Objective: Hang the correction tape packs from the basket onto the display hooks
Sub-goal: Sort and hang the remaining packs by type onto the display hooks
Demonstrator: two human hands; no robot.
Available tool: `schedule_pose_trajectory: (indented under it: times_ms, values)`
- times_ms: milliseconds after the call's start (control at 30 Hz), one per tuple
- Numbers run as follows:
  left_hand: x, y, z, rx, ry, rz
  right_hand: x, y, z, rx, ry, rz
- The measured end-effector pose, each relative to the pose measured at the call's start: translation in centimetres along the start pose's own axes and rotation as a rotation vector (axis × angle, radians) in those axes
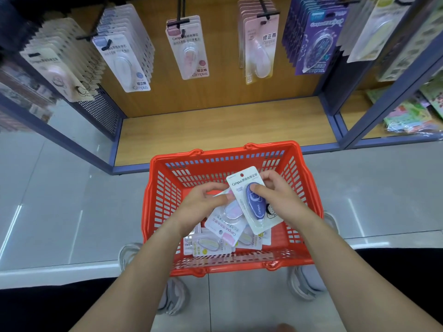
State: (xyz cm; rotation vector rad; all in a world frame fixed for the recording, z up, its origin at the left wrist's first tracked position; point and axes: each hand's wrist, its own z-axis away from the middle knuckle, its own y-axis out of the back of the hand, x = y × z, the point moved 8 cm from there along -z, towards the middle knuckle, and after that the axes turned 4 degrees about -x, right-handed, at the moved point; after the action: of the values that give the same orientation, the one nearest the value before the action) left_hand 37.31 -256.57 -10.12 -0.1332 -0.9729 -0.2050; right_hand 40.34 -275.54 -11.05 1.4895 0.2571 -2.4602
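Red plastic basket [223,153] stands on grey floor tiles [60,188], directly in front of the display unit's wooden base shelf [215,130]. Both hands are over the basket.

Right hand [275,200]: grips a correction tape pack with a blue dispenser [256,207]. The thumb presses on the blister and the fingers curl behind the card. The pack is raised above the basket contents, tilted, with its hang hole pointing toward the shelf.

Left hand [203,204]: thumb and fingers are closed in a pinch on the edge of a pink pack [231,212], which lies partly under the blue pack and on top of the others.

Basket contents: several further packs [206,245] lie flat and overlapping on the basket floor, toward the near wall. An exact count cannot be made.

Display: black hooks [178,21] project from the wooden back panel, each carrying a row of hanging packs. From left to right these are a beige row [60,68], a white row with a blue label [124,61], a short pink row [189,51], a pale pink row [261,49] and a purple row [314,44]. The short pink row holds noticeably fewer packs than its neighbours.

Grey shoes [172,298] are visible on either side of the basket's near end
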Motion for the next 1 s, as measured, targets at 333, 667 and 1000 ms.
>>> schedule_pose_trajectory:
  times_ms: [333,667,1000]
  values:
    - [-0.4,2.7,-0.6,0.315,-0.097,0.285,0.8,-0.1,0.2,0.050,-0.028,0.028]
    - [-0.4,1.5,-0.7,0.193,-0.069,0.276,0.1,-1.2,0.9,0.028,-0.043,0.030]
    - [-1.3,0.6,-0.5,0.275,-0.095,0.452,0.2,-2.3,1.2,0.020,-0.006,-0.108]
